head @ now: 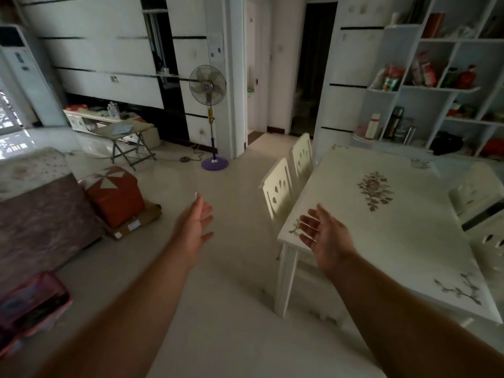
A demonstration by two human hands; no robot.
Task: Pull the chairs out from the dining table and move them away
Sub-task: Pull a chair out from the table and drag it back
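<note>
Both hands reach forward empty: the left hand hangs over bare floor with fingers spread, and the right hand is open, palm turned inward, over the near left corner of the dining surface. Neither touches anything.

Two white chairs stand along the left side of that surface, both tucked in with their backs upright against its edge. The near chair is just beyond the right hand; the far chair stands right behind it. On the right side another chair back shows, and possibly one more below it, blurred.

By the look of it, this is the approach to the first pull, with no chair moved yet. The next move likely calls for stepping closer and taking the top rail of the near chair, then drawing it leftward into the open floor, which looks free between the table and the sofa.

As for containers, the wall shelf holds red packets, bottles and flasks in its compartments, too small to name. A flat cardboard box lies on the floor under an orange cushion; its contents are hidden.
</note>
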